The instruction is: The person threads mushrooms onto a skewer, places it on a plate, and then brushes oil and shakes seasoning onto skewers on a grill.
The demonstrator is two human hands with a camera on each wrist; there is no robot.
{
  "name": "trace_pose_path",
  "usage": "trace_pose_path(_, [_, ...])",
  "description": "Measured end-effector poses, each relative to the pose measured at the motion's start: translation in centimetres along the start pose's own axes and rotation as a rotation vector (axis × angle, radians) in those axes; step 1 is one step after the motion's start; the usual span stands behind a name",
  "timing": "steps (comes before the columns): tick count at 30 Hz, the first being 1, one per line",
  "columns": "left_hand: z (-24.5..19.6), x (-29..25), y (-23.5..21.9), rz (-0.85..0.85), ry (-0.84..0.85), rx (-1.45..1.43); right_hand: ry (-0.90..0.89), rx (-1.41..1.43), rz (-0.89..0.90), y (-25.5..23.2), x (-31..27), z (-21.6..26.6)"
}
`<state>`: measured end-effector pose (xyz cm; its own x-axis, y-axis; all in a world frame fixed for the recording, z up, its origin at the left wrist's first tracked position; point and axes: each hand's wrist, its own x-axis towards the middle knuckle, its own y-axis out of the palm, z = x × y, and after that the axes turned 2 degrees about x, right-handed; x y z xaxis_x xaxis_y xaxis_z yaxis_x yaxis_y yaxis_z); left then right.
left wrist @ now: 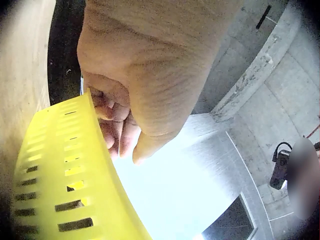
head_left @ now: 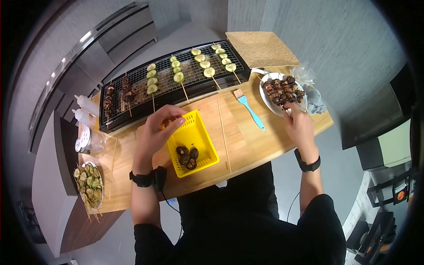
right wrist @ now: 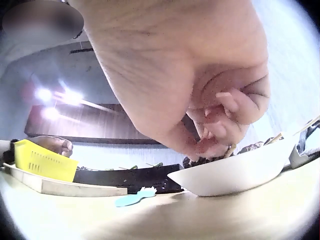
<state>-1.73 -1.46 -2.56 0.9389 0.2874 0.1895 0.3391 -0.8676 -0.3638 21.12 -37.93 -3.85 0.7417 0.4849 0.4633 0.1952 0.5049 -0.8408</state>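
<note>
My left hand [head_left: 160, 129] hovers over the left rim of a yellow slotted basket [head_left: 196, 123], fingers loosely bent. Nothing shows in its fingers in the left wrist view. Several dark mushrooms [head_left: 187, 158] lie at the basket's near end. My right hand [head_left: 299, 123] reaches down over the near rim of a white plate [head_left: 267, 100] heaped with dark mushroom skewers [head_left: 282, 90]. Thumb and fingertips pinch the near end of a skewer there; in the right wrist view the fingers [right wrist: 220, 145] come together right at the rim.
Behind stands a black grill [head_left: 176, 95] carrying zucchini and dark skewers. A blue basting brush [head_left: 251, 111] and a bare stick [head_left: 223, 134] lie between basket and plate. At left are squeeze bottles [head_left: 85, 116], a jar [head_left: 92, 140] and a plate of zucchini skewers [head_left: 90, 183].
</note>
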Motion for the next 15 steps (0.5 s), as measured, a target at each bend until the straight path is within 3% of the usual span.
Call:
trace_pose_path(4, [-0.6, -0.1, -0.2, 0.009, 0.012, 0.047, 0.020, -0.038, 0.042, -1.0, -0.2, 0.3])
trace_pose_path(8, [-1.8, -0.4, 0.2, -0.002, 0.068, 0.129, -0.047, 0.067, -0.029, -2.7, 0.0, 2.1])
trace_pose_path(11, [-2.4, -0.9, 0.4, 0.030, 0.164, 0.285, -0.064, 0.097, 0.060, -2.8, 0.1, 4.4])
trace_pose_path(12, [-2.7, -1.1, 0.5, 0.074, 0.133, 0.303, -0.024, 0.098, 0.135, -2.8, 0.2, 5.3])
trace_pose_path(15, [-3.1, -1.5, 0.6, 0.236, 0.145, 0.344, -0.148, 0.221, 0.185, -0.9, -0.1, 6.3])
